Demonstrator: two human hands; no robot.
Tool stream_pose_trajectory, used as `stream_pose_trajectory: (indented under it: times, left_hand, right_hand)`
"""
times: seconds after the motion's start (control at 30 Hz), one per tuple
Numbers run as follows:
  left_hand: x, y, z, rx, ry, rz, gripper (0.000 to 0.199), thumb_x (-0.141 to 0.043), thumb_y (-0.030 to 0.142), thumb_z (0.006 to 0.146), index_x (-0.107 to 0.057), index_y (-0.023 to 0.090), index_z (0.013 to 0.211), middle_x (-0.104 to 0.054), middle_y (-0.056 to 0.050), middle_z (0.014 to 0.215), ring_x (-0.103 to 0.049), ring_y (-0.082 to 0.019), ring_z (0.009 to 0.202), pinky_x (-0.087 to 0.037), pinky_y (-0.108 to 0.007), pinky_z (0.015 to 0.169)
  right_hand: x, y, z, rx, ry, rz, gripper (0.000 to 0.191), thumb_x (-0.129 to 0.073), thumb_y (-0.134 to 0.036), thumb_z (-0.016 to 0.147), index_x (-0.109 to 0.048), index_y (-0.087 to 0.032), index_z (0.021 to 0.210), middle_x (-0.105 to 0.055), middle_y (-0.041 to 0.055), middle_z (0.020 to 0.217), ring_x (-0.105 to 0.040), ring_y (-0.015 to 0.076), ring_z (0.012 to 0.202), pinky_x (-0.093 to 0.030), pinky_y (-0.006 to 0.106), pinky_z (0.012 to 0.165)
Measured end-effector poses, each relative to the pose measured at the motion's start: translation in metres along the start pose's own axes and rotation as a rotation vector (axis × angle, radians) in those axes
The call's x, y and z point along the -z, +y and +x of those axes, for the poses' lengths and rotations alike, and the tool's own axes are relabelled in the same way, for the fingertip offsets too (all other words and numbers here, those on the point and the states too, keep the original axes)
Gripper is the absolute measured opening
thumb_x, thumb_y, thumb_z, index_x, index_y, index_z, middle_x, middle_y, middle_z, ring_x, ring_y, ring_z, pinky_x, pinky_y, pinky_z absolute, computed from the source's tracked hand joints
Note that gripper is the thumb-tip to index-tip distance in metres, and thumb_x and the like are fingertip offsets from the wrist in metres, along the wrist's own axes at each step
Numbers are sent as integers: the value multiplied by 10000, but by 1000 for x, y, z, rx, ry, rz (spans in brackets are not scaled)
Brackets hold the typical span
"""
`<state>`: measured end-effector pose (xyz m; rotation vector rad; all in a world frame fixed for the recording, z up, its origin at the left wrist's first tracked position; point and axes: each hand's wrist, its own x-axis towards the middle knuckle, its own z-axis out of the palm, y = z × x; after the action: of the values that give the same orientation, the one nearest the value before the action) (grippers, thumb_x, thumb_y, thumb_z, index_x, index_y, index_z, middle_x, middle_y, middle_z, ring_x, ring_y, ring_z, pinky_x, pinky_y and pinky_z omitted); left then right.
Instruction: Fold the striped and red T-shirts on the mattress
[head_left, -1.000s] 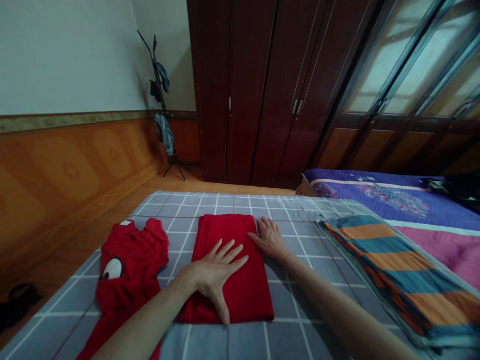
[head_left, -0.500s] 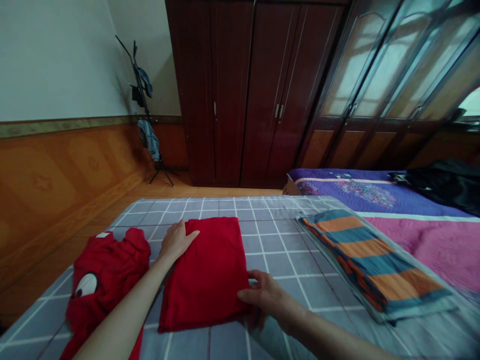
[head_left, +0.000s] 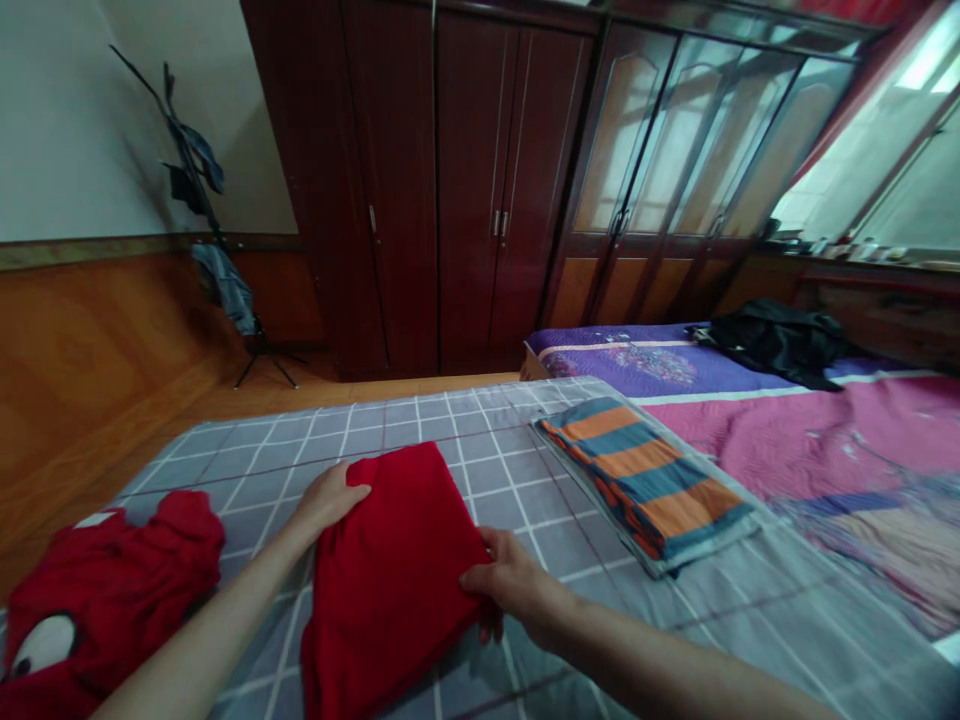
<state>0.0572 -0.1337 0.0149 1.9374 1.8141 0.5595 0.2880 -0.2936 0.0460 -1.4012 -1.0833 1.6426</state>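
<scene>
A folded red garment (head_left: 397,570), its exact kind not clear, is between my hands above the grey checked bedcover (head_left: 510,450). My left hand (head_left: 332,500) grips its far left edge, thumb on top and fingers out of sight beneath. At the right edge my right hand (head_left: 510,580) pinches the cloth between thumb and fingers. The garment's right side looks slightly raised and its near end hangs lower. Left of my left forearm lies a crumpled red garment (head_left: 127,570) with a white cartoon eye on it.
A folded orange-and-teal striped cloth (head_left: 645,470) lies on the bedcover at right. Beyond it is another bed with a purple and pink quilt (head_left: 720,410) and a black garment (head_left: 780,335). A coat stand (head_left: 199,200) and dark wardrobe (head_left: 472,200) stand at the back.
The view has turned right, so things appear further left. The folded red garment has tilted and its right side has come up, with both hands still on it.
</scene>
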Motion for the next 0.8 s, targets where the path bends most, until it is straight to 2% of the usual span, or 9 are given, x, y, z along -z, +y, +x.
stream_pose_trajectory:
  times: [0.07, 0.2, 0.27, 0.33, 0.4, 0.53, 0.7, 0.8]
  left_hand:
    - [-9, 14, -15, -11, -86, -171, 271, -613, 283, 633, -639, 175, 881, -731, -57, 898, -673, -260, 864, -506, -316, 744]
    - [-22, 47, -42, 30, -509, -731, 314, -660, 284, 610, -651, 156, 897, -738, -55, 870, -679, -266, 865, -507, -361, 817]
    - [-29, 64, -50, 62, -658, -871, 348, -699, 271, 587, -660, 160, 915, -741, -46, 847, -682, -265, 859, -498, -376, 848]
    - [-37, 81, -53, 74, -726, -946, 352, -717, 255, 574, -668, 160, 910, -743, -46, 833, -685, -260, 838, -500, -379, 849]
    - [-44, 100, -50, 54, -742, -985, 327, -725, 250, 566, -677, 157, 875, -744, -49, 821, -688, -252, 815, -504, -373, 841]
    - [-55, 149, -34, 5, -681, -1056, 350, -748, 247, 546, -680, 142, 874, -744, -64, 815, -689, -240, 780, -516, -367, 809]
    - [-68, 229, -10, -120, -651, -1197, 374, -754, 186, 527, -676, 117, 887, -737, -74, 820, -674, -198, 715, -521, -331, 768]
    - [-83, 278, 4, -167, -639, -1229, 377, -738, 168, 528, -665, 127, 896, -731, -64, 814, -664, -185, 706, -520, -322, 758]
  right_hand:
    - [23, 0, -19, 3, 14, -12, 455, -531, -252, 526, -573, -103, 955, -572, -30, 507, -452, 83, 306, -346, 165, 273]
    - [64, 3, -53, -2, 45, 9, 466, -559, -279, 565, -597, -106, 997, -602, -13, 567, -446, 64, 321, -364, 162, 301]
    - [81, 5, -67, 17, 54, 1, 466, -566, -277, 592, -609, -107, 1024, -605, -10, 571, -450, 61, 334, -366, 154, 311]
    - [97, 5, -78, 48, 68, -1, 478, -572, -279, 610, -615, -106, 1054, -608, -7, 581, -452, 60, 348, -370, 153, 321]
    - [114, 2, -87, 76, 115, 11, 505, -583, -293, 614, -615, -110, 1084, -597, -12, 576, -442, 59, 355, -370, 156, 327]
    - [152, -14, -103, 145, 285, 3, 527, -612, -316, 611, -616, -127, 1103, -545, -35, 555, -422, 63, 371, -348, 166, 325]
    - [214, -39, -123, 236, 438, -7, 473, -651, -313, 621, -622, -130, 1057, -545, -24, 582, -431, 70, 392, -342, 181, 330]
    - [257, -45, -130, 274, 533, -10, 393, -660, -311, 633, -624, -134, 981, -541, -19, 588, -420, 68, 396, -336, 188, 343]
